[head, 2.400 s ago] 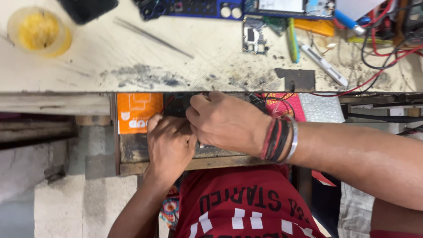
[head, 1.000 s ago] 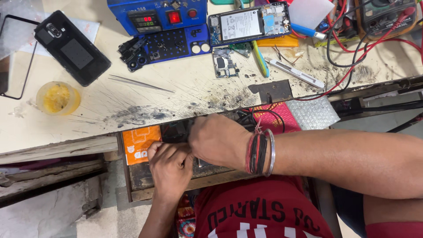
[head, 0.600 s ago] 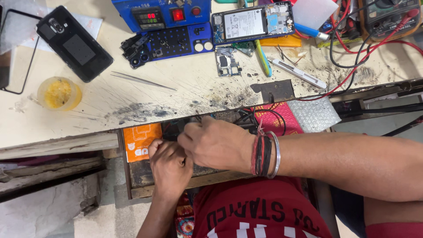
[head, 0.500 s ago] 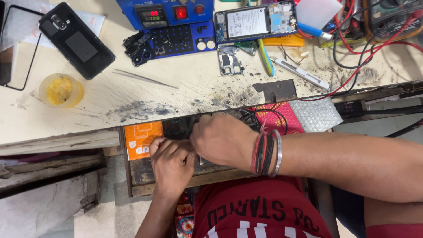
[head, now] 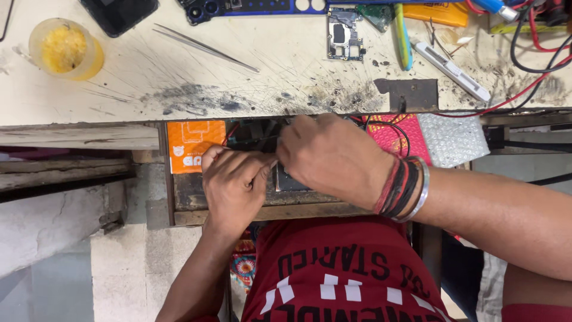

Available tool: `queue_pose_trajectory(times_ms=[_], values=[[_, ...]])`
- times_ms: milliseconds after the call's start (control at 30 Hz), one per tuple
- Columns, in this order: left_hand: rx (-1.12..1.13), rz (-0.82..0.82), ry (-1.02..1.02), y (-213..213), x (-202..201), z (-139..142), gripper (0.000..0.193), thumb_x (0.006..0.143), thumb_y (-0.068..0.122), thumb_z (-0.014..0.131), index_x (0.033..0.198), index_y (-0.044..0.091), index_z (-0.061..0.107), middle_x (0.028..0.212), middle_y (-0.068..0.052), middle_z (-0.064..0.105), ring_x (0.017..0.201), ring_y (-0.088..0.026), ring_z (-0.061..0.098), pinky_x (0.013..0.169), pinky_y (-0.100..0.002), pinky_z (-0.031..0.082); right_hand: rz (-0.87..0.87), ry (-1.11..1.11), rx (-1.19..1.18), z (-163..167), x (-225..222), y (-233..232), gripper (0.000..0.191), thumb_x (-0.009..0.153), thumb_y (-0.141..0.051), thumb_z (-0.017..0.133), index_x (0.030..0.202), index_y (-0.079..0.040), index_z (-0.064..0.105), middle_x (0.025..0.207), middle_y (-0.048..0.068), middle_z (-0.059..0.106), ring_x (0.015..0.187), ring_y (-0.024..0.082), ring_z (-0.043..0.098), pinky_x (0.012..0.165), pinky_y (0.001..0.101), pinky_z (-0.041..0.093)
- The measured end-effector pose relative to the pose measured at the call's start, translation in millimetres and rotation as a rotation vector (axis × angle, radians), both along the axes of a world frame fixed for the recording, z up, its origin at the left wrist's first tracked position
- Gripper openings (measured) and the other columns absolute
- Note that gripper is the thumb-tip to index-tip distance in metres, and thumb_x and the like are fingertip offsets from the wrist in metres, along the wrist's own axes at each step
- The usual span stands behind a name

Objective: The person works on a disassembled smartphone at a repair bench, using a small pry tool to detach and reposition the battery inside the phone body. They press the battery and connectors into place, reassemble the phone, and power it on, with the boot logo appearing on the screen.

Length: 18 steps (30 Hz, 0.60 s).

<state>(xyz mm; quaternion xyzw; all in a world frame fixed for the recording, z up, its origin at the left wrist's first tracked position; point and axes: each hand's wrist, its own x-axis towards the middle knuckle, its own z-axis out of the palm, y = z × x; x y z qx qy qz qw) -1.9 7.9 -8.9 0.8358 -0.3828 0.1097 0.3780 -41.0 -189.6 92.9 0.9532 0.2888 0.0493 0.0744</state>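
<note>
Both your hands crowd the open drawer (head: 179, 197): left hand (head: 235, 185) clenched, right hand (head: 333, 158) grasping a dark flat part (head: 289, 179) beneath its grip. Tangled wires (head: 393, 128) beside it could snag and drag it out.

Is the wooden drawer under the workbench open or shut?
Open. The drawer is pulled out below the bench edge, and both hands, left hand and right hand, work inside it.
</note>
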Motion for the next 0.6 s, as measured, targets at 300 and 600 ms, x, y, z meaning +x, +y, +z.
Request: queue_pose_trajectory(times_ms=[300, 600], values=[[-0.091, 0.062, 0.061, 1, -3, 4, 0.006, 0.093, 0.017, 0.08, 0.095, 0.012, 0.077, 0.092, -0.002, 0.077, 0.084, -0.018, 0.071, 0.091, -0.036, 0.045, 0.009, -0.011, 0.259, -5, -16, -25, 0.027, 0.074, -0.018, 0.068, 0.099, -0.012, 0.076, 0.095, 0.0, 0.066, 0.093, 0.02, 0.063, 0.074, 0.0353, 0.055], [-0.16, 0.109, 0.2, -4, -2, 14, 0.011, 0.088, 0.019, 0.083, 0.097, 0.013, 0.079, 0.088, -0.004, 0.076, 0.081, -0.021, 0.07, 0.077, -0.035, 0.053, -0.309, 0.082, 0.693, -31, -36, -36, 0.023, 0.083, -0.014, 0.075, 0.106, -0.013, 0.076, 0.093, 0.006, 0.07, 0.087, 0.03, 0.066, 0.075, 0.0416, 0.054]])
